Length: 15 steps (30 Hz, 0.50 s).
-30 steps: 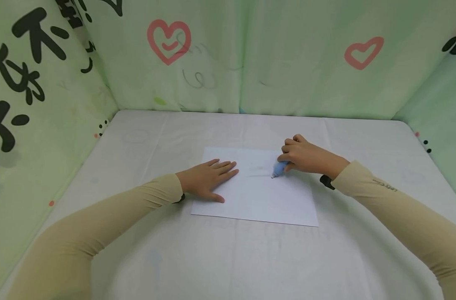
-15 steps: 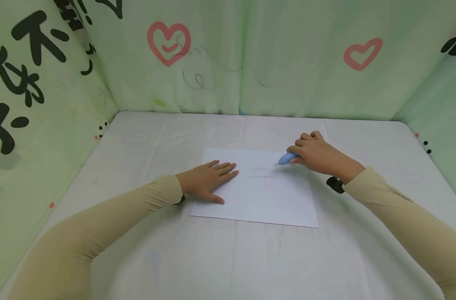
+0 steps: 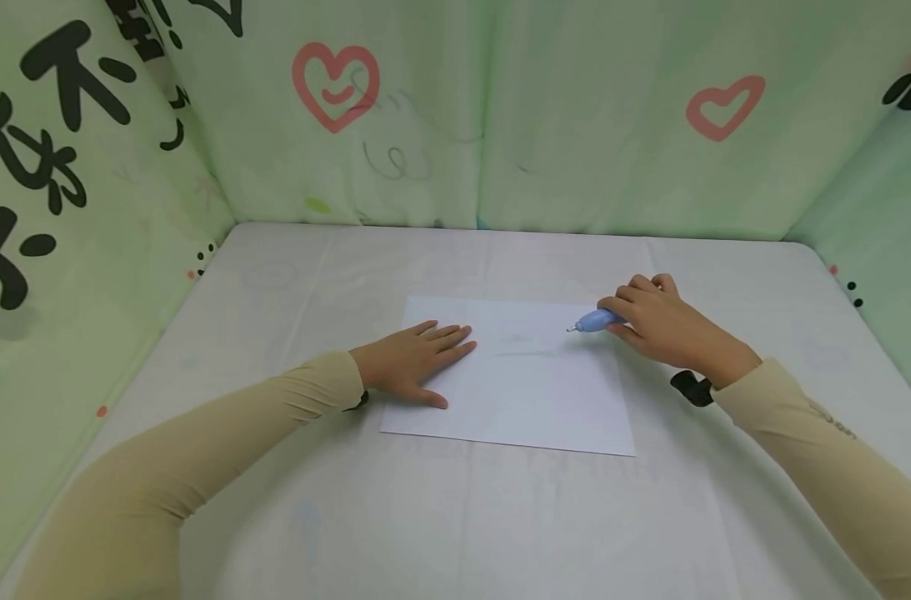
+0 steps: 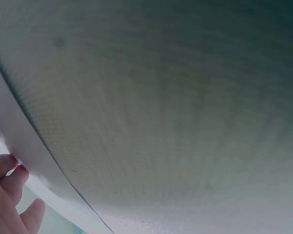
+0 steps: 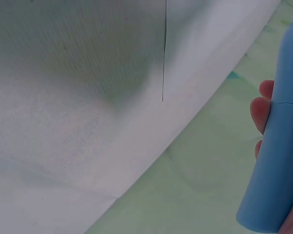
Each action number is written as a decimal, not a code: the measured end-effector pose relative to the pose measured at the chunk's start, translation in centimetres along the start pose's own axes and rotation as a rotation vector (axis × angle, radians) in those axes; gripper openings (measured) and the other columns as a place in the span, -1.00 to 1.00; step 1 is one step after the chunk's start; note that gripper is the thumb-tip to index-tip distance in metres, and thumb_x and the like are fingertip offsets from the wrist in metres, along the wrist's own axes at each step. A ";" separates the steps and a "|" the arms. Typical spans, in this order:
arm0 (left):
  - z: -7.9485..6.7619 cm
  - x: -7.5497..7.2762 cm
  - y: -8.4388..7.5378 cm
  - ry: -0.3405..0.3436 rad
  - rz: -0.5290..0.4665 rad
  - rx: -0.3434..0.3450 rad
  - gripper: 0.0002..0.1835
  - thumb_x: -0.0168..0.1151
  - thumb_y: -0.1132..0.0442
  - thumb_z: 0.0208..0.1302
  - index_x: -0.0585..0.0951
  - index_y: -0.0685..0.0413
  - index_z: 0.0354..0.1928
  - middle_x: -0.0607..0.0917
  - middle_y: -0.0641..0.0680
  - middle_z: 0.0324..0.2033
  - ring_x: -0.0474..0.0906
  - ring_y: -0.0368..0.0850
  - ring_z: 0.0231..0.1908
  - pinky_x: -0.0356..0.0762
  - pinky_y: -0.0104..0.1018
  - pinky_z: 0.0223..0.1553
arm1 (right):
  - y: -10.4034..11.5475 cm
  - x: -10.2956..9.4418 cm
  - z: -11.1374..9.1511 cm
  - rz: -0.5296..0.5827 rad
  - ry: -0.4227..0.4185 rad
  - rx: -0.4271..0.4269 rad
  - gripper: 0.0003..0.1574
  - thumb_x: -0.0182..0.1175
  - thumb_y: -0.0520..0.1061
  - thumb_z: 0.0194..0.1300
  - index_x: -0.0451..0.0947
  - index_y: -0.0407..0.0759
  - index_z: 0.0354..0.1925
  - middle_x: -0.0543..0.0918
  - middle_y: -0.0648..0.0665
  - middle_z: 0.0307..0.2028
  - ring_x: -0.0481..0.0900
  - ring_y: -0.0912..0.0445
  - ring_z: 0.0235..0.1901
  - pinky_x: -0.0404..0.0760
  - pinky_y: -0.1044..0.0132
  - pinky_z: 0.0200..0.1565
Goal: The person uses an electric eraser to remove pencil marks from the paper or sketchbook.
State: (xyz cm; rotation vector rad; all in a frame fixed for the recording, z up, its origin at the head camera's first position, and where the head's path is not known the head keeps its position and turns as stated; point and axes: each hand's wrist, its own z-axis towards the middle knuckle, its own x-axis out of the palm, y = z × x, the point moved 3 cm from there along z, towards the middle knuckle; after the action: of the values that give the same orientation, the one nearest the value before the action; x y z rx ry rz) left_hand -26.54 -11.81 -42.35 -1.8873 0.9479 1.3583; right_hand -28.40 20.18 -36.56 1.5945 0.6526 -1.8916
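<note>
A white sheet of paper [image 3: 530, 404] lies on the table, with faint grey marks [image 3: 526, 353] near its middle. My left hand [image 3: 416, 364] rests on the sheet's left part, fingers spread; the left wrist view catches only its fingers [image 4: 14, 185] at the lower left. Over the sheet's right edge, my right hand [image 3: 661, 325] grips a thick light-blue pen-shaped tool [image 3: 598, 321], its small metal tip pointing left. The right wrist view shows this smooth blue body [image 5: 278, 141] with fingertips [image 5: 260, 113] wrapped behind it.
A white cloth [image 3: 320, 517] covers the table. Green printed curtains [image 3: 575, 150] with hearts and dark characters enclose its back and sides. A black wrist strap piece [image 3: 691, 388] hangs below the right wrist.
My right hand has lifted the blue tool from the grey marks and drawn it right, toward the sheet's right edge. The left hand has stayed in place.
</note>
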 end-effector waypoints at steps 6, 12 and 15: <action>-0.1 -0.1 -0.1 0.013 0.014 -0.012 -0.02 -0.06 -0.36 0.24 -0.13 0.05 0.49 -0.10 0.12 0.49 -0.16 0.01 0.48 -0.21 -0.04 0.47 | 0.2 0.2 0.1 -0.016 -0.062 -0.047 -0.67 0.35 -0.13 0.08 0.59 -0.23 -0.17 0.63 -0.12 -0.36 0.41 0.00 -0.25 0.24 0.01 -0.14; -0.1 -0.3 -0.2 0.008 0.018 -0.006 -0.02 -0.06 -0.36 0.24 -0.12 0.06 0.49 -0.08 0.14 0.49 -0.14 0.04 0.48 -0.19 -0.02 0.47 | 0.3 0.7 0.3 -0.033 -0.138 -0.109 -0.67 0.42 -0.13 -0.06 0.62 -0.19 -0.26 0.60 -0.08 -0.44 0.39 0.03 -0.33 0.25 0.05 -0.19; -0.1 -0.2 -0.2 0.009 0.010 -0.007 -0.03 -0.06 -0.36 0.24 -0.11 0.06 0.49 -0.08 0.14 0.48 -0.14 0.04 0.48 -0.19 -0.02 0.47 | 0.3 1.3 0.3 -0.039 -0.166 -0.150 -0.69 0.43 -0.13 -0.10 0.61 -0.15 -0.31 0.56 -0.03 -0.49 0.34 0.07 -0.39 0.23 0.08 -0.22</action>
State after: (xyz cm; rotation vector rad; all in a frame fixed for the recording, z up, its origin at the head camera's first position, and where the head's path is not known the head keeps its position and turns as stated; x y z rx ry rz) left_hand -26.38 -11.74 -42.07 -1.8972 0.9590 1.3615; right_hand -28.60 19.60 -37.80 1.3242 0.7390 -1.9300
